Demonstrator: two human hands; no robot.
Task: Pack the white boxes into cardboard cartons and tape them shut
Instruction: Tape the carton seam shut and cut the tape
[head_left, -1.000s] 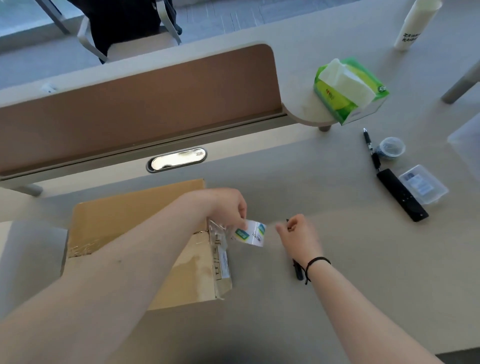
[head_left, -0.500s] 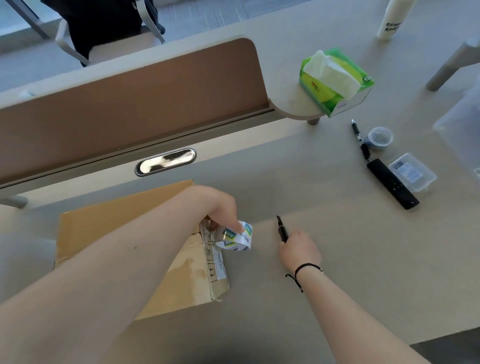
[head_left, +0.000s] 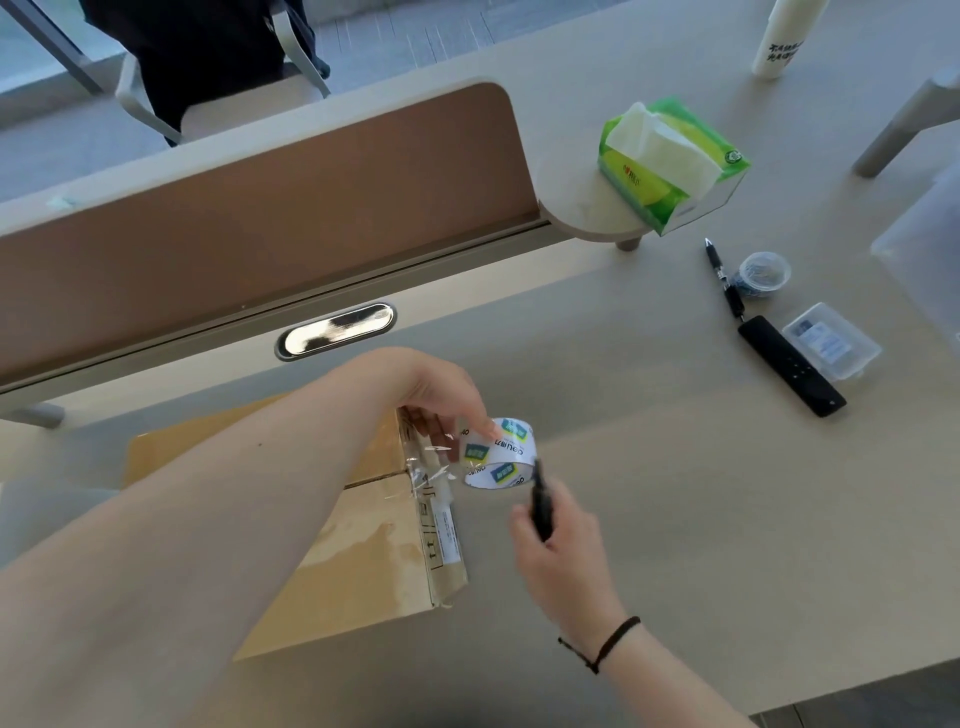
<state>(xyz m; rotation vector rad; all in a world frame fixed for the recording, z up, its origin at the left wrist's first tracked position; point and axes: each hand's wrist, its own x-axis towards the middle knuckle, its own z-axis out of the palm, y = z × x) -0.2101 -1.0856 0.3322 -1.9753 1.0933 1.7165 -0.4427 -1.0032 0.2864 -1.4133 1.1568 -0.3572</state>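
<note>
Hands clamped — left (head_left: 441, 400) on tape roll (head_left: 497, 453), right (head_left: 558, 540) now lifting black cutter (head_left: 541, 506) to it.

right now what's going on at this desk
A person is taping a cardboard carton shut. The left hand holds a roll of clear tape just off the carton's right end, with a strip of tape running from the roll onto the carton. The right hand grips a dark cutter-like tool with its tip at the roll, apparently about to cut the strip. The carton's flaps are closed and no white boxes are visible.
</note>
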